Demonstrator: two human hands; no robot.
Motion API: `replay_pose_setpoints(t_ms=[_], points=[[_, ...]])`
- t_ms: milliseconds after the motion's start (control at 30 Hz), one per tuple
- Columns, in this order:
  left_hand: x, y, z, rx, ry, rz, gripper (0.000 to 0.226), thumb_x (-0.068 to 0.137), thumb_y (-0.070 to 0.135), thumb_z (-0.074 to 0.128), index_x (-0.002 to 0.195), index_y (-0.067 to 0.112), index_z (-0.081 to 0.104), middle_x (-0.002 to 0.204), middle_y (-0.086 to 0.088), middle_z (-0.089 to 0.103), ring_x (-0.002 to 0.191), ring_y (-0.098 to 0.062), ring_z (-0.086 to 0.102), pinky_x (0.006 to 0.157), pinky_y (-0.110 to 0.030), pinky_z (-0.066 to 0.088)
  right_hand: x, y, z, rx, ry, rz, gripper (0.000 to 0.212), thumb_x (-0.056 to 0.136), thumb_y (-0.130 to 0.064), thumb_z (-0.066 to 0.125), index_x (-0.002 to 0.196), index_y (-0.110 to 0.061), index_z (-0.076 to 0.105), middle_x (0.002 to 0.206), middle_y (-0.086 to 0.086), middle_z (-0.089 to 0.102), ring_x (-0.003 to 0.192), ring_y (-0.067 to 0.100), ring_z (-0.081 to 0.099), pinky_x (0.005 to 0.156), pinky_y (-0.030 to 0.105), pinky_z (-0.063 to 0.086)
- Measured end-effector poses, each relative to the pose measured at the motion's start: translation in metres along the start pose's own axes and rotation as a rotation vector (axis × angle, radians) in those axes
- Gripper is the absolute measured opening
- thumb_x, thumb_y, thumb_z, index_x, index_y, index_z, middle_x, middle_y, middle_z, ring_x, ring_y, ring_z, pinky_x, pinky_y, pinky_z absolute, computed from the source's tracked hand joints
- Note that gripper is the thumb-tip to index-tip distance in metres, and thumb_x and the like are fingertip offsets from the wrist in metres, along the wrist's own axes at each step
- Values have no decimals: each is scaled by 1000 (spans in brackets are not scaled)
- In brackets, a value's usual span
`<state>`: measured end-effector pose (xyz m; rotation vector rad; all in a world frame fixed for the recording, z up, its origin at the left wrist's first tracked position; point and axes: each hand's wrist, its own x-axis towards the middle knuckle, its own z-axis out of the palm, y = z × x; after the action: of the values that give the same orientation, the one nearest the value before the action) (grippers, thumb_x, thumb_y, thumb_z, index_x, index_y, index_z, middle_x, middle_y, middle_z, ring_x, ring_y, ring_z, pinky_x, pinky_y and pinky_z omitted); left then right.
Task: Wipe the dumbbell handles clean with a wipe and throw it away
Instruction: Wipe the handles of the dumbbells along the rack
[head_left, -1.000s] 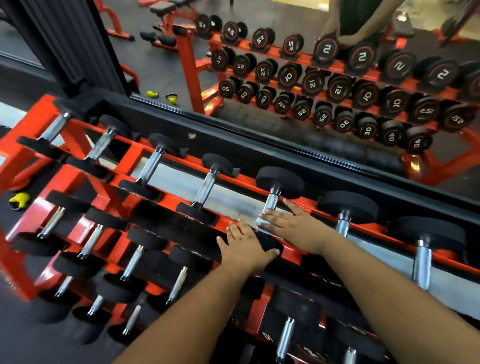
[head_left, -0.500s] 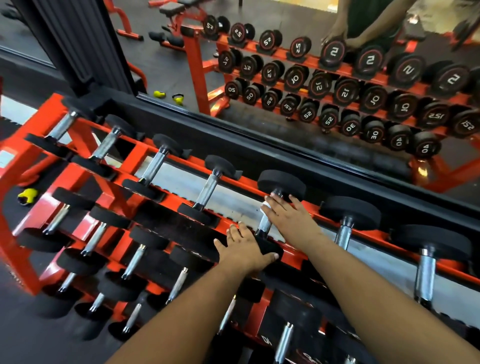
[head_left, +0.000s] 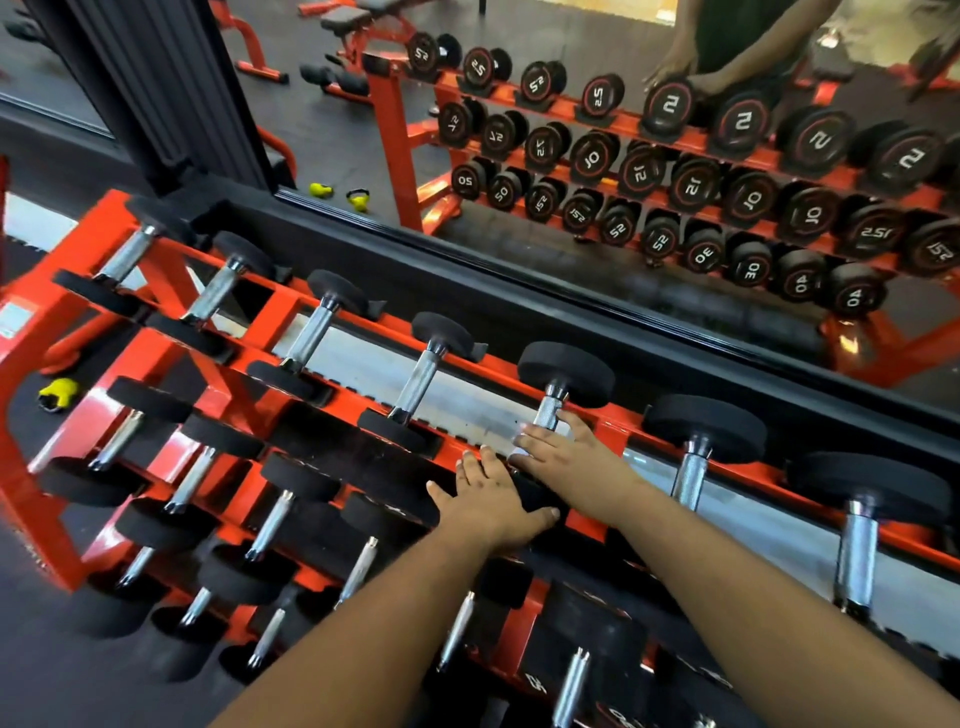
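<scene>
Both hands are on the top row of the red rack (head_left: 78, 291). The right hand (head_left: 566, 457) is wrapped over the handle (head_left: 548, 413) of a dumbbell (head_left: 566, 371), fingers (head_left: 530, 434) curled across the lower part of the steel bar, and a sliver of white wipe (head_left: 517, 457) peeks out under them at the near end of the handle. The left hand (head_left: 485, 499) lies flat on that dumbbell's near head (head_left: 535, 493), fingers straight and spread, thumb out to the right, holding nothing. The dumbbell's far head sits just clear of the fingers. Left of it stands another dumbbell (head_left: 421, 371), to the right a bigger one (head_left: 698, 441). Beyond the rack a mirror (head_left: 571, 218) shows numbered weights. A yellow kettlebell (head_left: 57, 392) sits on the floor at far left.
</scene>
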<state>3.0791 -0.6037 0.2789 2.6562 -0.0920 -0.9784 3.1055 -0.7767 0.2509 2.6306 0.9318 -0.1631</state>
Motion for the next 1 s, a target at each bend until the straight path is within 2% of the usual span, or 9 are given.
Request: replay_pose_setpoints(t_ms=[67,167,233,333,467,567,700,900,1000], points=[[1,0,0,-14,-10,-3,123,85,82,47,158,8,-19,168,-19,-13,157,-32,-8,119,-69,-5,-5,14,3,12,28,-59,57,94,-19,49,150,-30,42,161,1,37,151,19,28,116,61,22],[2,1,-1,-14,-16,-9,121,87,80,47,158,8,-20,168,-19,-13,157,-32,-8,119,-69,-5,3,19,-9,-6,-8,72,63,97,-15,49,156,-27,29,166,4,22,155,22,14,119,61,16],[1,2,-2,-15,-12,-12,120,88,79,48,158,8,-20,168,-20,-13,157,-33,-7,120,-69,-4,14,8,-20,-7,-10,138,59,97,-15,52,152,-26,34,163,6,27,154,23,15,119,61,14],[2,1,0,-16,-5,-8,120,88,78,49,158,8,-19,168,-20,-12,157,-34,-6,120,-69,-4,11,0,-15,40,-21,-10,55,96,-20,55,149,-29,41,160,0,36,153,19,21,119,59,13],[4,1,1,-11,-4,-7,121,87,80,48,158,8,-19,168,-20,-12,157,-34,-6,119,-69,-3,-9,24,-4,81,-8,-129,63,99,-17,43,157,-35,25,166,-5,20,154,14,10,120,59,8],[2,2,-1,-10,-13,-10,122,87,80,48,157,7,-20,168,-20,-13,157,-34,-5,119,-68,-4,4,30,-12,-7,-47,40,69,96,-11,47,158,-29,22,168,3,15,155,21,8,122,55,10],[2,2,-1,-17,-4,-15,122,87,79,49,158,7,-19,168,-19,-12,157,-34,-5,119,-68,-4,27,11,-24,-67,-34,204,50,97,-20,51,146,-22,40,158,8,35,152,26,19,115,53,19],[2,1,0,-15,-7,-1,122,87,80,48,158,6,-18,168,-22,-12,157,-34,-6,119,-68,-4,-7,19,-4,-5,56,-147,59,93,-18,55,150,-30,42,159,-1,38,149,18,32,117,58,26],[0,2,-1,0,-12,-5,122,88,80,46,157,5,-20,167,-22,-13,157,-34,-6,119,-68,-6,-1,28,-9,-32,13,83,67,96,-14,48,157,-27,25,167,2,21,154,21,16,121,54,15]])
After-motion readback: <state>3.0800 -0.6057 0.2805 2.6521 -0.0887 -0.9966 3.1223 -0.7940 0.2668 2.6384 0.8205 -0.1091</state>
